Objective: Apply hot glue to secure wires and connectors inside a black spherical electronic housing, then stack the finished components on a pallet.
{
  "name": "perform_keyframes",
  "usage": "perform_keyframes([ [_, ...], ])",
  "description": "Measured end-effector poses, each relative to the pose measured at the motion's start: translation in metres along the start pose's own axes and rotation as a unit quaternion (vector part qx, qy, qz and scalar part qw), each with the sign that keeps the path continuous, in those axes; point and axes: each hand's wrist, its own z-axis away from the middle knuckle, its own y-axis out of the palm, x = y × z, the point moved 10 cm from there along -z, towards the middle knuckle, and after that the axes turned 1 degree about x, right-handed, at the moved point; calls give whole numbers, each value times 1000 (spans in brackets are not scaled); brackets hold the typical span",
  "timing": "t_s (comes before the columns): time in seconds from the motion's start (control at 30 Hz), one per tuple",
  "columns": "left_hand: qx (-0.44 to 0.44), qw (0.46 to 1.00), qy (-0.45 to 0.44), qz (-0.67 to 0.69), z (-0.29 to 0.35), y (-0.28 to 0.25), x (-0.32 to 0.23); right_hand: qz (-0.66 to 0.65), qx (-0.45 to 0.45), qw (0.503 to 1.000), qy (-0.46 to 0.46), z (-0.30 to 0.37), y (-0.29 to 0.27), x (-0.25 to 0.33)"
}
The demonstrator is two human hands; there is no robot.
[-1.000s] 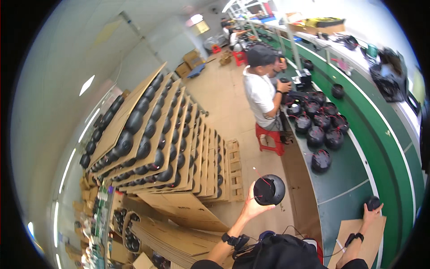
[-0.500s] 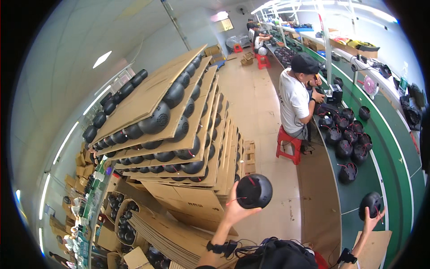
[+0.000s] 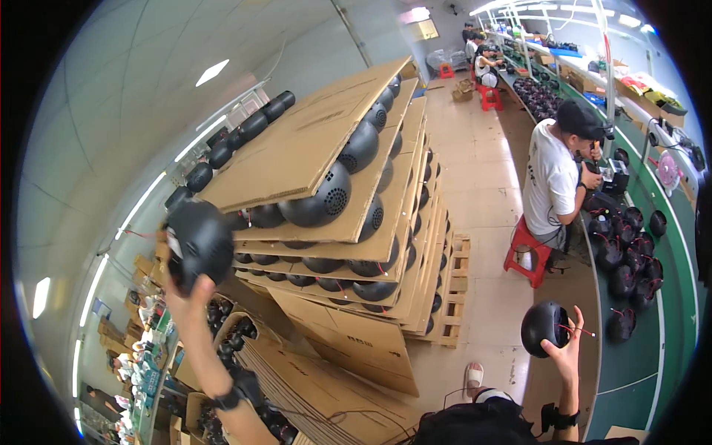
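Note:
My left hand (image 3: 185, 298) is raised at the left, its fingers closed around a black rounded plastic housing (image 3: 202, 241) with a thin red wire. The shell is held up beside the corner of a tall stack of cardboard sheets (image 3: 297, 159) layered with similar black round housings (image 3: 319, 199). At the right, my right hand (image 3: 567, 350) grips a second black round housing (image 3: 540, 328), from which red wires with a small white connector stick out. This one is held over the aisle, near the edge of the green workbench.
On the green bench (image 3: 623, 378) lie several black housings (image 3: 621, 323) with red wires. A co-worker (image 3: 550, 178) sits there on a red stool (image 3: 528, 252). Folded cardboard (image 3: 326, 386) leans below the stack, which stands by a wooden pallet (image 3: 454, 297). Other people sit farther back.
My left hand has carried its housing left and up to the stack's near-left corner. My right hand has brought its housing from over the bench to the aisle. The view has turned left.

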Motion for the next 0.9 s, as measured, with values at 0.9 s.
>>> perform_keyframes([
  [0.9,368,799,-373,-296,-386,103,276,73,-14,994,85,-113,146,-88],
])
